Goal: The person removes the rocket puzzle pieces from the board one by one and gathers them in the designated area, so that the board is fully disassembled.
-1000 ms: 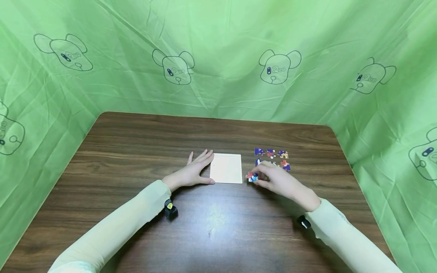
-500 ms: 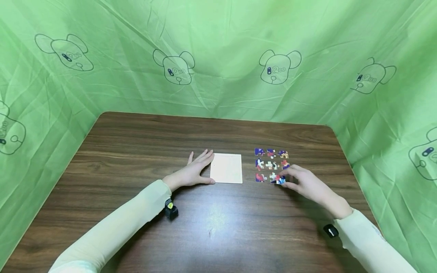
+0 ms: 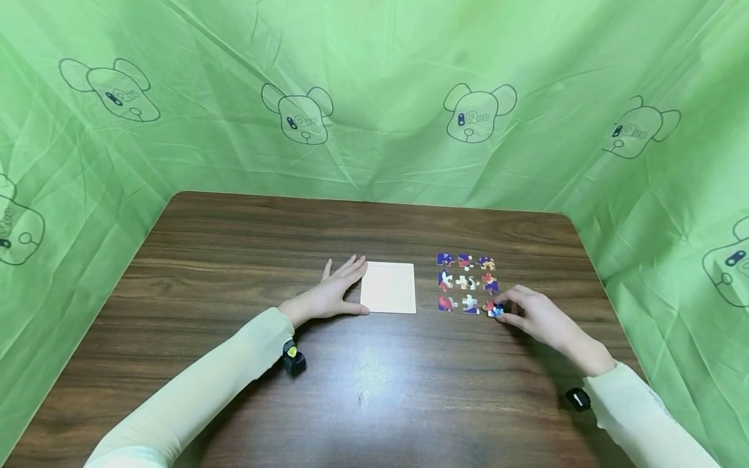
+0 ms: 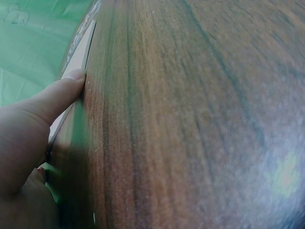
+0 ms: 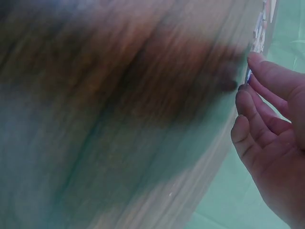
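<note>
In the head view a pale square board [image 3: 389, 288] lies flat on the dark wooden table. My left hand [image 3: 328, 296] rests at its left side, fingers spread toward the upper corner and thumb by the lower one. The left wrist view shows that thumb [image 4: 66, 93] touching the board's edge. My right hand [image 3: 541, 322] pinches a red and blue jigsaw piece [image 3: 495, 311] between thumb and fingertips, low at the table. Only a sliver of this piece [image 5: 249, 75] shows in the right wrist view. Left of it lies a white and purple jigsaw piece [image 3: 471, 305].
Several other jigsaw pieces [image 3: 465, 282] lie in rows right of the board. The wooden table [image 3: 263, 240] has a far edge against a green cloth [image 3: 386, 149] printed with bear outlines, which also hangs along both sides.
My right hand has carried the red and blue jigsaw piece rightward from beside the board to the right end of the nearest row. The left hand has stayed in place.
</note>
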Demonstrator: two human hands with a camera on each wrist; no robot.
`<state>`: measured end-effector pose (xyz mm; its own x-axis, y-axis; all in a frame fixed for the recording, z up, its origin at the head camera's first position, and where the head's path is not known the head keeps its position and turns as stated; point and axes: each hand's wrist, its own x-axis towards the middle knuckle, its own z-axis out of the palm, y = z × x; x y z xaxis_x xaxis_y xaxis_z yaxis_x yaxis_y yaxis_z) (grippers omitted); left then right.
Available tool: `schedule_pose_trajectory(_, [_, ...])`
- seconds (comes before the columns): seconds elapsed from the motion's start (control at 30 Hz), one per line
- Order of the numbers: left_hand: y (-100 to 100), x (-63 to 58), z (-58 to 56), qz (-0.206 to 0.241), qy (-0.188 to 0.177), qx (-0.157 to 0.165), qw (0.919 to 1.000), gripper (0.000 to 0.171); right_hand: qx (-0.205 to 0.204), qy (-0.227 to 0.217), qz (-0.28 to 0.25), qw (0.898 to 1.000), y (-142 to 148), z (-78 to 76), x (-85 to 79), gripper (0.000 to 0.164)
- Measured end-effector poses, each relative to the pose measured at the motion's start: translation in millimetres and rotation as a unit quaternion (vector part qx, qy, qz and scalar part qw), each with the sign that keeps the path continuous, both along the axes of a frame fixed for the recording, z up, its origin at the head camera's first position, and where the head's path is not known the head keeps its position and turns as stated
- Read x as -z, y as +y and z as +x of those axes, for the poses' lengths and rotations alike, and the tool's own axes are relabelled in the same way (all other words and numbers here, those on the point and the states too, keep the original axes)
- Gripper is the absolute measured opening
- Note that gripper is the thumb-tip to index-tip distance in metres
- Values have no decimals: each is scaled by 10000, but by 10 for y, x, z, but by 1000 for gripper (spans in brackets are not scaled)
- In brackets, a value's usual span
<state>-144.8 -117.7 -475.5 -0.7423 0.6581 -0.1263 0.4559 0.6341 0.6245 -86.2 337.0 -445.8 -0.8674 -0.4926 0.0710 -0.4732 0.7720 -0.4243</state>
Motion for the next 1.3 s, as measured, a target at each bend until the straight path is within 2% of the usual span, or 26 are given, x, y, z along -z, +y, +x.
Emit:
schedule_pose_trajectory(0.17, [-2,-7,1,-21,16,-15,10000,102,-12,10,-7,10000,12,-20,25,24])
schedule_pose_trajectory(0.6, [-9,11,-9,-46,35,4,10000,102,232,-308,-132,9992,27,-33,29,24])
schedule_pose_trajectory(0.9, [-7,11,-9,-28,29,-2,10000,102,159,-86,-137,9997,40,-35,77,24])
schedule_pose_trajectory(1.3, [-2,30,-17,-67,9,-89,9999,104,105,-107,-47,9999,49,-52,106,23])
